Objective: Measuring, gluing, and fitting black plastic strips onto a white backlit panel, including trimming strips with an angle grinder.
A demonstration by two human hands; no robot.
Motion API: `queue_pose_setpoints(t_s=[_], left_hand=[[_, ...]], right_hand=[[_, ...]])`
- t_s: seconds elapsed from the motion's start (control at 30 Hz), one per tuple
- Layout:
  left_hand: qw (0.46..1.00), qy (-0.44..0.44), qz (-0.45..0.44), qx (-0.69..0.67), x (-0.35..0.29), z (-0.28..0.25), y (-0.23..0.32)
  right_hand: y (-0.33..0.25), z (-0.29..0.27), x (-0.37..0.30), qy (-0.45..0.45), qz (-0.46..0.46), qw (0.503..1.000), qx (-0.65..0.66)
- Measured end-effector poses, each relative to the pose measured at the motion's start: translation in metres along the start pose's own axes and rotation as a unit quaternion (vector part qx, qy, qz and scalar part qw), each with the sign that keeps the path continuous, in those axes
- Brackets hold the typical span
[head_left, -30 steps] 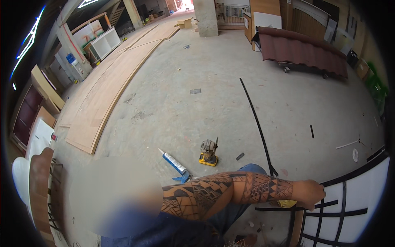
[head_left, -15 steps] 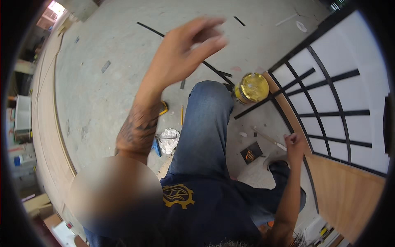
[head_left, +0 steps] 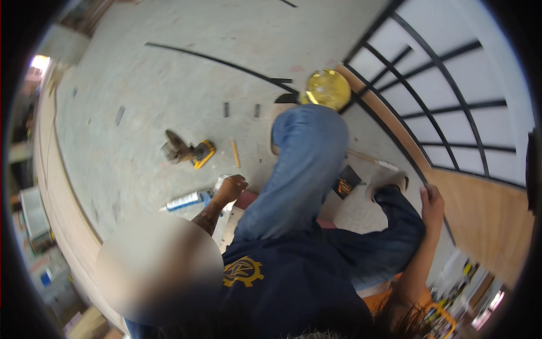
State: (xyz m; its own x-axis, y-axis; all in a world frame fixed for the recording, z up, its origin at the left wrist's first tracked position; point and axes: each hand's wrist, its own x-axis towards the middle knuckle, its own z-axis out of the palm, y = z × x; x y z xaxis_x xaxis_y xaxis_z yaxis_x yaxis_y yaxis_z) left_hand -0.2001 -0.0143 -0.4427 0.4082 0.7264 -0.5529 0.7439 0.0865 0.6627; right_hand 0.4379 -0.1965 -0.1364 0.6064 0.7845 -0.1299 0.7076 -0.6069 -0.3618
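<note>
Left hand [head_left: 231, 188] and right hand [head_left: 432, 201] grips are unclear; the caulking gun [head_left: 187, 200] beside the left looks stiff, best held by its blue handle [head_left: 206, 197].

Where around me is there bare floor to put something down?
The floor is bare between the long black strip and the drill, and beyond that strip, toward the top of the view. It's crowded around your left hand, where the caulking gun, pencil and drill sit close together, and between your legs.
</note>
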Motion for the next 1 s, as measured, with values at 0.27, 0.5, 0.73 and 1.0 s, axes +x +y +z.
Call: queue_pose_setpoints(t_s=[0.27,0.5,0.73,1.0], left_hand=[[0.898,0.302,0.273,-0.169,0.023,-0.181,0.32],[0.857,-0.234,0.399,0.224,0.063,-0.135,0.489],[0.814,-0.298,0.202,0.456,0.191,0.094,0.318],[0.948,-0.043,0.266,0.167,0.207,0.196,0.208]], right_hand=[[-0.036,0.005,0.002,0.015,-0.014,0.999,0.047],[-0.057,0.003,-0.004,0.06,-0.03,0.981,0.182],[-0.044,-0.005,-0.001,0.091,-0.016,0.963,0.253],[-0.056,-0.029,0.0,0.062,-0.027,0.956,0.287]])
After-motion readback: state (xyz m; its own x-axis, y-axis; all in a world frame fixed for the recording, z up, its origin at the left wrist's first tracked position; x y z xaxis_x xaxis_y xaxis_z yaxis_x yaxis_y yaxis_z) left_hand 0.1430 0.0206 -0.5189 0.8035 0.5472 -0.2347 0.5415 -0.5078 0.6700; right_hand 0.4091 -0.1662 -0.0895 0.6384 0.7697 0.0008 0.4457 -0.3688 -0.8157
